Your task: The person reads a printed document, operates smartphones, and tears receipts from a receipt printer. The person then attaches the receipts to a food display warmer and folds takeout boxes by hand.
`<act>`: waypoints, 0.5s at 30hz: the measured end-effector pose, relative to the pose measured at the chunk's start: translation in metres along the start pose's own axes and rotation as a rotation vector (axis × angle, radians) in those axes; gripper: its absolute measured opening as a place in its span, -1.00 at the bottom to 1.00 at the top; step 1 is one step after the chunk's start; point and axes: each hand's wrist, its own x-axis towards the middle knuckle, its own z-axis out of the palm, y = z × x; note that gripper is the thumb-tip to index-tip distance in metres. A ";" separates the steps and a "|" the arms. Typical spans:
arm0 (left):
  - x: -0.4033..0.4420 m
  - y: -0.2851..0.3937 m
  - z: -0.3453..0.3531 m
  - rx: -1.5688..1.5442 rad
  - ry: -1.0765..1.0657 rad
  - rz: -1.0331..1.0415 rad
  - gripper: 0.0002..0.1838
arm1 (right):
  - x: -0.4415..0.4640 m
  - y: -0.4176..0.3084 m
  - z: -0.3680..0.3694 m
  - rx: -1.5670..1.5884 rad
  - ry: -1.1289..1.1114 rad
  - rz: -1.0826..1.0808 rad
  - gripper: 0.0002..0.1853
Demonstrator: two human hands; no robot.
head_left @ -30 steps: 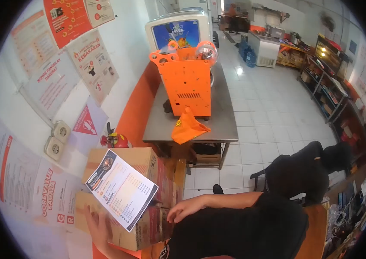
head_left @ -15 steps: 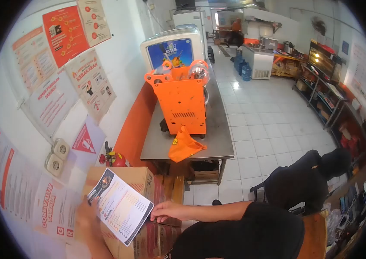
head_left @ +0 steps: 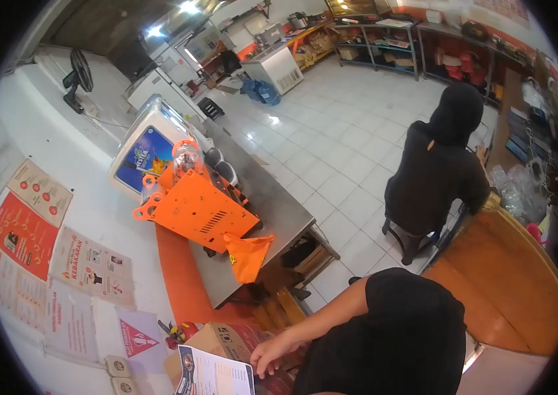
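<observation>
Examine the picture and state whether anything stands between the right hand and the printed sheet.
Nothing visible does: the right hand is at the side edge of the printed sheet, with no object between them. Whether they touch is unclear.

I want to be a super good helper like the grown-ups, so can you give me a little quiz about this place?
1. Pick one: what colour is the cloth on the metal table?
a) blue
b) orange
c) green
2. True or false: the big blue water bottles are on the metal table.
3. Fill in the missing word: the person's right hand is right by a printed sheet of ____.

Key: 1. b; 2. false; 3. paper
</observation>
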 end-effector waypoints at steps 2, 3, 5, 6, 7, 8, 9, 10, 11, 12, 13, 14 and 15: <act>-0.002 0.005 0.004 -0.049 -0.005 -0.005 -0.50 | -0.002 0.007 0.002 -0.043 -0.008 0.013 -0.70; -0.003 0.005 0.006 -0.078 -0.006 -0.009 -0.52 | -0.003 0.011 0.002 -0.069 -0.012 0.023 -0.71; -0.005 0.005 0.008 -0.128 -0.008 -0.018 -0.55 | -0.008 0.024 0.005 -0.024 -0.254 0.109 -0.69; -0.006 0.004 0.008 -0.155 -0.007 -0.019 -0.56 | -0.011 0.031 0.009 0.005 -0.378 0.150 -0.68; -0.008 0.003 0.009 -0.180 -0.008 -0.022 -0.58 | -0.011 0.036 0.013 -0.062 -0.430 0.207 -0.69; -0.009 0.001 0.007 -0.211 -0.007 -0.023 -0.59 | -0.012 0.034 0.015 -0.129 -0.483 0.265 -0.69; -0.008 -0.003 0.006 -0.239 -0.009 -0.024 -0.61 | -0.011 0.031 0.018 -0.198 -0.539 0.323 -0.69; -0.005 -0.007 0.005 -0.278 -0.007 -0.023 -0.62 | -0.006 0.031 0.020 -0.221 -0.499 0.256 -0.70; -0.002 -0.012 0.001 -0.317 -0.001 -0.030 -0.63 | -0.002 0.033 0.023 -0.240 -0.475 0.202 -0.69; -0.003 -0.022 -0.006 -0.364 0.014 -0.062 -0.65 | -0.004 0.036 0.032 -0.254 -0.486 0.171 -0.69; -0.006 -0.037 -0.016 -0.403 0.039 -0.107 -0.66 | -0.007 0.042 0.037 -0.247 -0.439 0.177 -0.66; -0.002 -0.046 -0.020 -0.442 0.049 -0.146 -0.68 | -0.006 0.036 0.037 -0.249 -0.422 0.192 -0.63; 0.001 -0.053 -0.026 -0.484 0.064 -0.186 -0.69 | -0.011 0.024 0.039 -0.214 -0.319 0.225 -0.61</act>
